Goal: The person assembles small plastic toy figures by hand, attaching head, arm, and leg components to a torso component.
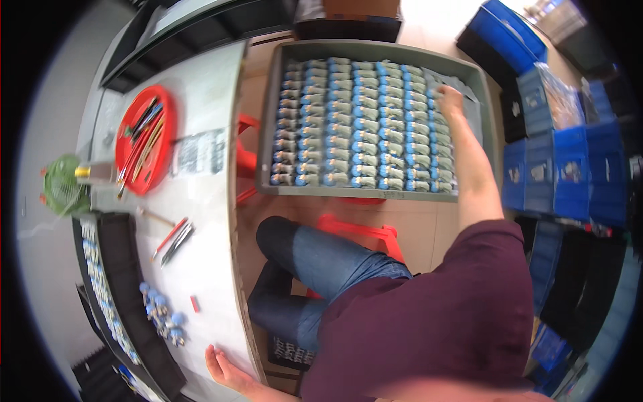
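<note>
My right hand (451,102) reaches over the large grey tray (266,134) to the far end of its rightmost column. Its fingers are drawn together; whatever they hold is too small and hidden to make out. Columns of small blue-and-grey figurines (367,125) lie close together in the tray. On the white table (211,268), my left hand (226,368) rests near the front edge, fingers loosely apart and holding nothing. Beyond it stands a loose cluster of small blue-topped figurines (161,311), with a small red block (194,303) beside them.
A red round tray (167,171) holds brushes and pens. More pens (177,242) lie on the table near a printed sheet (201,153). A black tray with figurines (124,281) stands at the left, by a green mesh basket (65,184). Blue bins (569,171) are stacked at right.
</note>
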`<state>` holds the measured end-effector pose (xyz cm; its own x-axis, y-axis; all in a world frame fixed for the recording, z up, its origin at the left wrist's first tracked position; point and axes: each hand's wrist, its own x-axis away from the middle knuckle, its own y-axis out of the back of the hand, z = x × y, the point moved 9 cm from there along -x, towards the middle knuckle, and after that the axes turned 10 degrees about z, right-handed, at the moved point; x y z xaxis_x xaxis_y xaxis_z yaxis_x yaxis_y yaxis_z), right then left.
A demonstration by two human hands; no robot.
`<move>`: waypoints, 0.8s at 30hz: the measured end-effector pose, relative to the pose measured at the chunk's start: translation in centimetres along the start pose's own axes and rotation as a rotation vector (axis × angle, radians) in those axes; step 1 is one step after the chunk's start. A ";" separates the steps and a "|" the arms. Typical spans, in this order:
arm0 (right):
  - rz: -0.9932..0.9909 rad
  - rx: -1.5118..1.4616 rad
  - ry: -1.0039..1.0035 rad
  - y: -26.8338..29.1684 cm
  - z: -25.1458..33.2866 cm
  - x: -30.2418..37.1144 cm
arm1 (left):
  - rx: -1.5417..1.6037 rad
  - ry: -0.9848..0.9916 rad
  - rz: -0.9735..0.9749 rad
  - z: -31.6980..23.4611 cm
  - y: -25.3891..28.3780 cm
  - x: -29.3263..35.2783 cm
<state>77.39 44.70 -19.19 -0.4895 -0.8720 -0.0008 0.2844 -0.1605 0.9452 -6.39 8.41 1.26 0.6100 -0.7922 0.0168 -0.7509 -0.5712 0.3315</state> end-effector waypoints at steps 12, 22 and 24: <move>-0.221 -0.211 0.353 3.4 2.7 -1.4 | 0.251 0.021 0.059 0.3 -0.8 0.0; 0.329 -0.991 1.306 10.5 47.2 35.4 | 0.201 0.021 0.140 0.1 0.0 0.3; 0.485 -0.992 1.612 10.9 51.4 45.2 | 0.188 0.061 0.172 -0.6 1.2 -0.2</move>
<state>15.99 27.26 7.86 0.6845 -0.3617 -0.6329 0.7107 0.5246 0.4688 -7.27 7.99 2.18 0.4794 -0.8698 0.1166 -0.8751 -0.4640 0.1373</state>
